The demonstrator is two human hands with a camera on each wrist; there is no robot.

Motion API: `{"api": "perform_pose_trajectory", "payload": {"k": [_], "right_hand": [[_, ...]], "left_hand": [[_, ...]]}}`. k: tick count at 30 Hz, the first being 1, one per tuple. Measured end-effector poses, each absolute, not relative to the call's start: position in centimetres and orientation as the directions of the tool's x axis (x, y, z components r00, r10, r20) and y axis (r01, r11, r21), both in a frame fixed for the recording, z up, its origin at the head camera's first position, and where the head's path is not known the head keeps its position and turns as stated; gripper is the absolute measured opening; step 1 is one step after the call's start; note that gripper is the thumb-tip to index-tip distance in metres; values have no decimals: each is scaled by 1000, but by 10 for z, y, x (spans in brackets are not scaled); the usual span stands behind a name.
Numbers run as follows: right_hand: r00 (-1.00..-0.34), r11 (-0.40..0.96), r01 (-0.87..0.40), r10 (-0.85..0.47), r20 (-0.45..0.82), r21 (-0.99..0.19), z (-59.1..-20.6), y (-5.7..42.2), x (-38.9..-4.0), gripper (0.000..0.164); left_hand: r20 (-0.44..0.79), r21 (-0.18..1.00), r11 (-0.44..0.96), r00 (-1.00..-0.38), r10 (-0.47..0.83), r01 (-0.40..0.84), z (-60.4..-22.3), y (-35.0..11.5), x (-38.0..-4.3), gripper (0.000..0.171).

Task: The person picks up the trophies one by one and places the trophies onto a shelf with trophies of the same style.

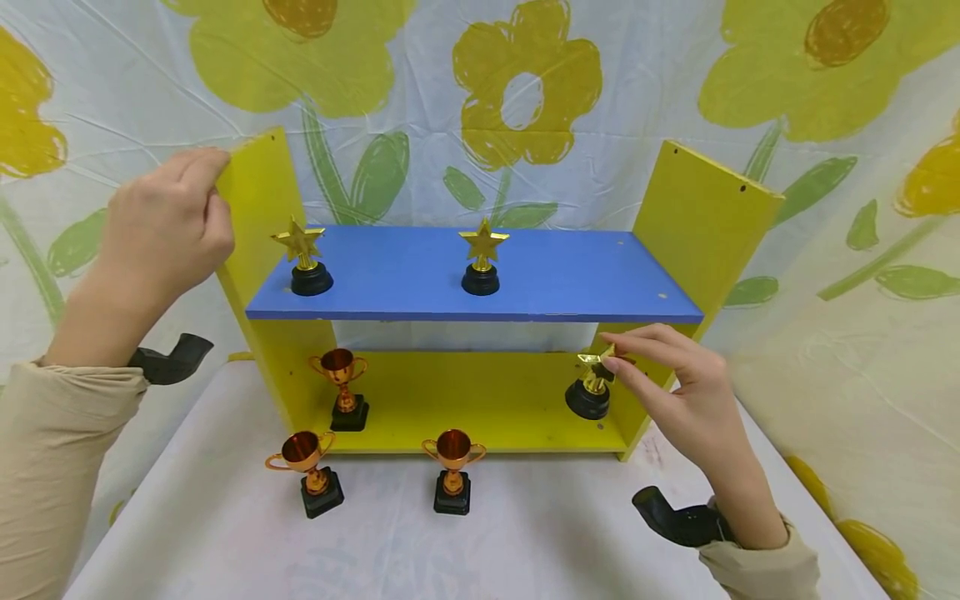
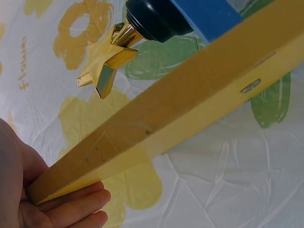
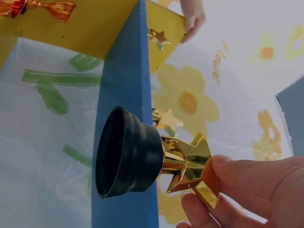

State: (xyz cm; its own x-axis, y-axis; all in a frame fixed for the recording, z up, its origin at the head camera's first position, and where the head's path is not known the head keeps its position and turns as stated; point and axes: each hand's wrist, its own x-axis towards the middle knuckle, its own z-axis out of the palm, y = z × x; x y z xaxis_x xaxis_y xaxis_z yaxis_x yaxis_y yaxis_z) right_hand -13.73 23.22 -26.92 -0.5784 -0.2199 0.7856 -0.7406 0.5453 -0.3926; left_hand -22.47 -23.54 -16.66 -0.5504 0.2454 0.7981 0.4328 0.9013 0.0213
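Observation:
My left hand [image 1: 167,223] grips the top front corner of the shelf's left yellow side panel [image 2: 161,107]. In the left wrist view its thumb and fingers lie on opposite sides of the board. With thumb and fingertips my right hand [image 1: 686,379] pinches a gold star trophy [image 3: 130,154] by its star. That trophy's round black base [image 1: 587,402] points down, tilted, in front of the lower shelf's right end. Two more star trophies stand on the blue upper board [image 1: 397,267]: one at the left end [image 1: 311,279], one near the middle [image 1: 481,281].
A bronze cup trophy [image 1: 349,412] stands on the yellow lower board [image 1: 480,400] at its left. Two others, a left one [image 1: 322,492] and a middle one [image 1: 452,493], stand on the white tabletop [image 1: 540,542] before the shelf. Behind hangs a flower-printed cloth [image 1: 427,100].

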Motion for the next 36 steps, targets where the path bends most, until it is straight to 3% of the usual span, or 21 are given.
{"api": "perform_pose_trajectory", "payload": {"k": [12,22,36], "right_hand": [[-606,559,-716,-200,770,-418,-255,235,-133,34],[-575,578,-720,-187,797,-384,-244,234,-135,33],[-578,506,-745,-166,799,-435,-226,239,-145,31]], "left_hand": [[804,19,900,-542,245,435,-168,-236,-226,46],[807,20,900,-538,242,435,-168,-236,-226,45],[806,16,899,-538,247,437,-168,-236,-225,45]]}}
